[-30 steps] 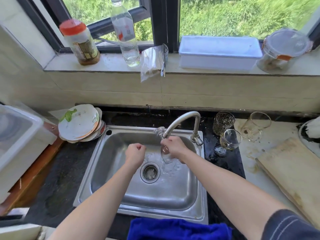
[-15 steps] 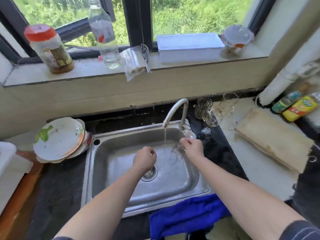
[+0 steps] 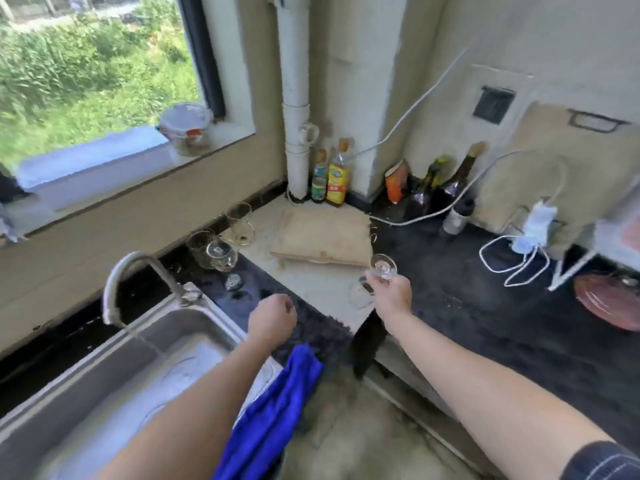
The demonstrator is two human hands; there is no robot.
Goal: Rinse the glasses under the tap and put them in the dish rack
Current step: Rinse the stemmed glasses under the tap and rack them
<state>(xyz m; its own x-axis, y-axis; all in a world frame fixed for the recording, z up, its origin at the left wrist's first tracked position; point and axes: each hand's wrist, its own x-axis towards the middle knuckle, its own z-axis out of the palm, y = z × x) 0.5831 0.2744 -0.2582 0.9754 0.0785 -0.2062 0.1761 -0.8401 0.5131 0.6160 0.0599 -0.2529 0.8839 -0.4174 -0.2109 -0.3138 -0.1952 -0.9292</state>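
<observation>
My right hand [image 3: 389, 292] grips a clear stemmed glass [image 3: 382, 265] upside down, its round foot up and its bowl hanging below my fingers, over the counter to the right of the sink [image 3: 145, 368]. My left hand [image 3: 273, 317] is a closed fist with nothing in it, above the sink's right edge. The tap [image 3: 135, 271] is still running into the basin. Three more glasses stand behind the sink: a patterned tumbler [image 3: 199, 247], a stemmed glass [image 3: 221, 256] and a handled glass [image 3: 240, 223].
A wooden cutting board [image 3: 322, 237] lies on the pale counter. Bottles [image 3: 336, 178] stand in the corner by a white pipe [image 3: 294, 98]. A white cable [image 3: 512, 261] and a red lid [image 3: 609, 299] lie on the dark counter at right. A blue cloth [image 3: 277, 403] hangs over the front edge.
The view has swung right. My right hand has carried the glass out from under the tap and over the right-hand counter, turned upside down. My left fist has shifted right, to the sink's edge.
</observation>
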